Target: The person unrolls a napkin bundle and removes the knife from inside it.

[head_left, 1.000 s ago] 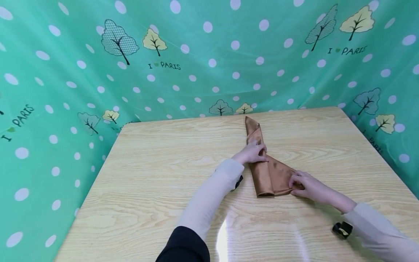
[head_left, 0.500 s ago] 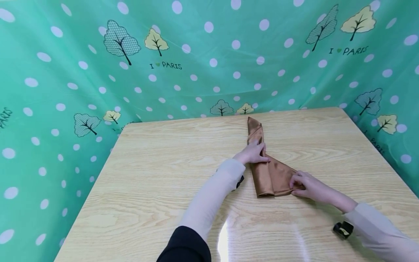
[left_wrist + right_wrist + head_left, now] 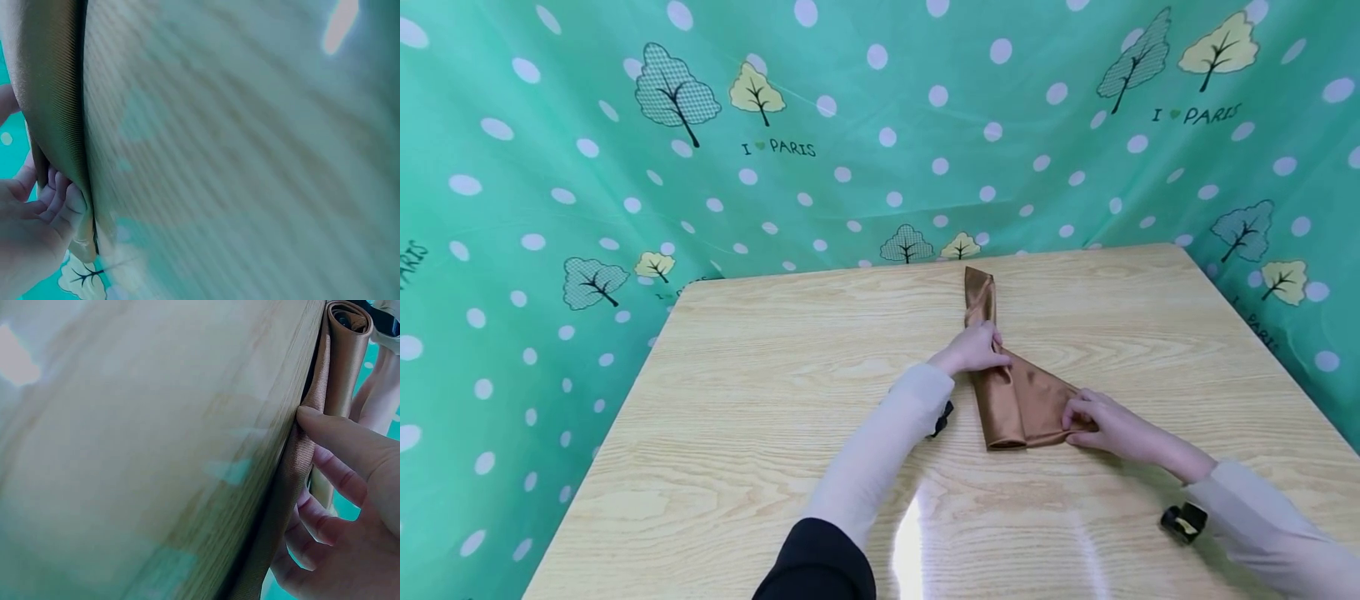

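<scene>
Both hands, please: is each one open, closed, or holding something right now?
Left hand: closed, holding the rolled part of the brown cloth.
Right hand: closed, pinching the cloth's flat outer end.

Left arm [image 3: 872, 475], one: extends forward and inward, its left hand [image 3: 973, 348] farther out, back upward, fingers [image 3: 59, 192] curled in a grip. Right arm [image 3: 1255, 517], one: angles inward; right hand [image 3: 1093, 425] sits lower, pinching, thumb [image 3: 340, 434] opposite the bent fingers.
</scene>
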A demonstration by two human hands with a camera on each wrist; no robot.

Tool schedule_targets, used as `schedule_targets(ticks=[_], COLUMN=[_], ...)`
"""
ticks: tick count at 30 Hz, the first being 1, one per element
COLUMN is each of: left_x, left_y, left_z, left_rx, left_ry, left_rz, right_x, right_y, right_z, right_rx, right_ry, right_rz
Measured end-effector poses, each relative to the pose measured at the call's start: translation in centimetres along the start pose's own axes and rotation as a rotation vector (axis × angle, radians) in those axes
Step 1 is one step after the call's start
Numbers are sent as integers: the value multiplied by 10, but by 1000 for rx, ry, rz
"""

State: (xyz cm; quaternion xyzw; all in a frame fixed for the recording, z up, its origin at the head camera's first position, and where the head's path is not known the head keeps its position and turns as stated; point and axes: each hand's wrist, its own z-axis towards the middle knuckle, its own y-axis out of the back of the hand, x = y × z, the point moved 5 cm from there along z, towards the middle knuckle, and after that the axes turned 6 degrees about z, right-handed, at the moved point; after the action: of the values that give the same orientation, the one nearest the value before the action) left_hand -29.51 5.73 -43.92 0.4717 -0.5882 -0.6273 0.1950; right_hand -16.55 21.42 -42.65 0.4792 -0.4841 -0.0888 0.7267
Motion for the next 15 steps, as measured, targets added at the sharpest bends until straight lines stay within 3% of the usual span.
schedule_targets(ticks=[10, 15], left_x=[4, 8], left_y=[6, 13], left_z=[-7, -13], left_rx=[-13, -52], left_ry=[40, 9], left_rz=[-88, -194], right_x=[1, 2], right_y=[0, 0], right_z=[0, 0], right_rx=[7, -8], right_ry=[-3, 23], right_rz=[19, 18])
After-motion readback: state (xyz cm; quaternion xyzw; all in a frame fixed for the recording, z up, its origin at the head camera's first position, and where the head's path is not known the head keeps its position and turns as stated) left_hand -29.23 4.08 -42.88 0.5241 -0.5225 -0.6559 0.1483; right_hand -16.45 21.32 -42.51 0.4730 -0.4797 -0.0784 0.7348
